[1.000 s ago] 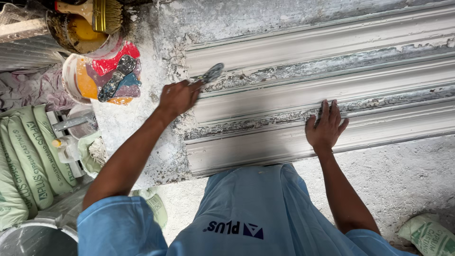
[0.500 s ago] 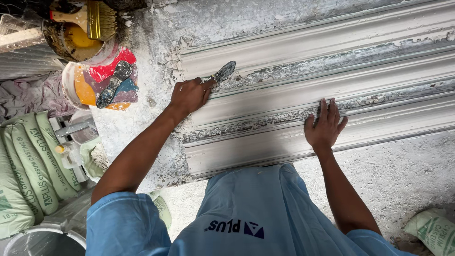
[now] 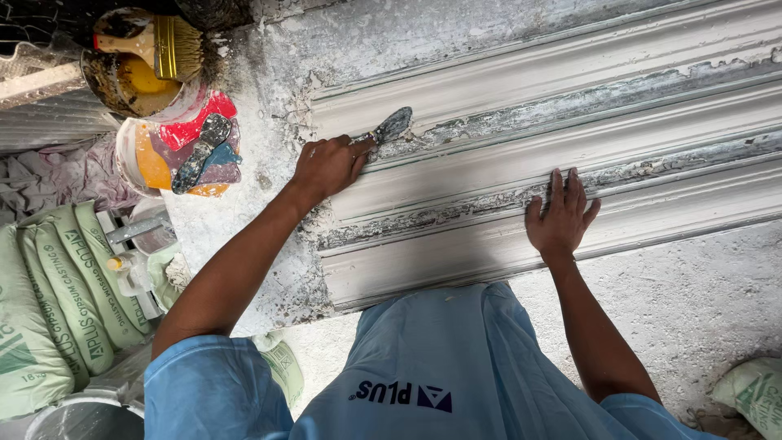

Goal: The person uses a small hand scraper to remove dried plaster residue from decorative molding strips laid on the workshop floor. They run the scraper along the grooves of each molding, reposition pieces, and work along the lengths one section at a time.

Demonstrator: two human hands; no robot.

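Left hand: closed around the handle of a small plaster-smeared metal putty knife, its blade laid against an upper groove near the left end of the long white ribbed plaster moulding. Right hand: open, fingers spread, pressed flat on a lower ridge of the moulding. Moulding lies on the dusty grey floor. Beyond its left end: paint-stained bucket, wooden-handled brush, pale green plaster sacks.
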